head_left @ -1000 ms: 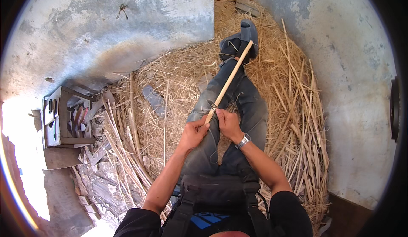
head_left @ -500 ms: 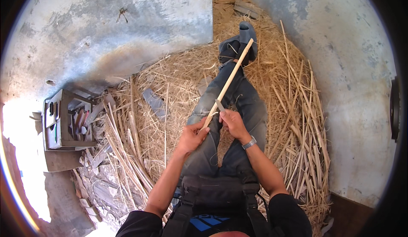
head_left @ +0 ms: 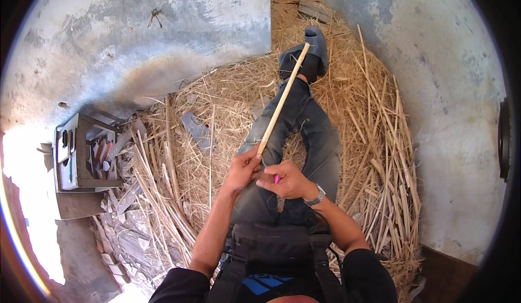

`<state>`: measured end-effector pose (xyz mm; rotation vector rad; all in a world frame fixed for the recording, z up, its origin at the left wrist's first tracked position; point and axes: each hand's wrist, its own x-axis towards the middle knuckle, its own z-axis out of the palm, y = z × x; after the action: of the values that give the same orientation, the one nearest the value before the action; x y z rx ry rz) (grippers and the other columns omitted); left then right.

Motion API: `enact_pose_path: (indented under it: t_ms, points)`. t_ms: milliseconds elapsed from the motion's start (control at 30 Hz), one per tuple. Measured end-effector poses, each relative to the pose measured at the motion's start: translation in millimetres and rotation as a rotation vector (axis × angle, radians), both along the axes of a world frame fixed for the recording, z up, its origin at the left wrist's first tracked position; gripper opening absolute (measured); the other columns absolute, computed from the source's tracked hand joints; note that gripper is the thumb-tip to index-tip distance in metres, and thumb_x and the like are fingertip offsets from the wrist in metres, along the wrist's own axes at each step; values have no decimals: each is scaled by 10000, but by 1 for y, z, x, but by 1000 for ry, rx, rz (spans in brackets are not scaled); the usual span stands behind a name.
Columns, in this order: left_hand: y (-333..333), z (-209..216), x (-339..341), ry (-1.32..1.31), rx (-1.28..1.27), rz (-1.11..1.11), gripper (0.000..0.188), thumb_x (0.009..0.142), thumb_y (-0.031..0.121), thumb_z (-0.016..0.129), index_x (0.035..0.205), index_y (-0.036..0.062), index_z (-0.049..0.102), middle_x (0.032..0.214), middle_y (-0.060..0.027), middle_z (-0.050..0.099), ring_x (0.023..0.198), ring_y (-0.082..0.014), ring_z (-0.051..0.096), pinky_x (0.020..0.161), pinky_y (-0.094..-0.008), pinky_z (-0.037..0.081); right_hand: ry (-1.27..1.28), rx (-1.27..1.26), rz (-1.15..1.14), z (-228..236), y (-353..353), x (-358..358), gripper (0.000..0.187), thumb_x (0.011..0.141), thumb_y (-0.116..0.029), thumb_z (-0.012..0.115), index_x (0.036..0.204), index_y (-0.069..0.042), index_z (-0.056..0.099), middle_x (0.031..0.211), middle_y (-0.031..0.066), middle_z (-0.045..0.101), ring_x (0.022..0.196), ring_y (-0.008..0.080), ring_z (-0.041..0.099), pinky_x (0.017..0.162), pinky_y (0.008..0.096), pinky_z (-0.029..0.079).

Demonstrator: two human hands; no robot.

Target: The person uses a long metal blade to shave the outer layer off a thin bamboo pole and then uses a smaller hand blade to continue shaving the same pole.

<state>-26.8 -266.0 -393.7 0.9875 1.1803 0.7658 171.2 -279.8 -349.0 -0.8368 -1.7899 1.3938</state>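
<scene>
My left hand (head_left: 242, 170) is closed round the near end of a long pale wooden stick (head_left: 283, 98). From there the stick slants away over my legs, its far tip close to my grey shoes (head_left: 316, 39). My right hand (head_left: 291, 182) is closed on a small knife, of which a bit of pink handle (head_left: 277, 178) shows between the fingers. The knife's blade is mostly hidden or blurred near the stick's end. Both hands are close together above my thighs in dark jeans (head_left: 317, 134).
Wood shavings (head_left: 347, 91) cover the floor around my legs. Split sticks (head_left: 382, 194) lie piled on the right, and more sticks (head_left: 168, 178) on the left. A small open-sided cabinet (head_left: 89, 153) with odds and ends stands at left. Grey walls (head_left: 461, 113) rise on both sides.
My right hand with the knife has drawn back toward me, down to the near end of the stick. The stick's far tip has swung slightly left.
</scene>
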Motion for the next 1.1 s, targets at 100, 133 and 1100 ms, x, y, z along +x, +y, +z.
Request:
enact_pose_path:
  t_ms: [100, 133, 1100]
  points:
    - [-1, 25, -10, -285, -291, -70, 451, 1062, 177, 525, 1492, 52, 470, 663, 55, 402, 528, -42, 352, 473, -221, 293, 43, -84, -335, 0, 15, 15, 254, 919, -182, 742, 772, -26, 606, 599, 57, 503, 568, 86, 500, 545, 278, 395]
    - [-1, 27, -15, -357, -342, -117, 454, 1067, 183, 509, 1499, 55, 451, 665, 65, 366, 502, -50, 315, 461, -221, 263, 98, -145, -520, -3, 23, 20, 264, 947, -224, 711, 794, -30, 617, 595, 75, 517, 560, 98, 503, 549, 296, 409]
    - [20, 1, -41, -757, -778, -213, 398, 1091, 278, 453, 1453, 114, 475, 675, 69, 335, 479, -21, 253, 433, -190, 210, -361, 124, -584, -57, 28, -7, 388, 1030, -296, 549, 744, -34, 569, 595, 214, 549, 580, 436, 584, 496, 476, 419]
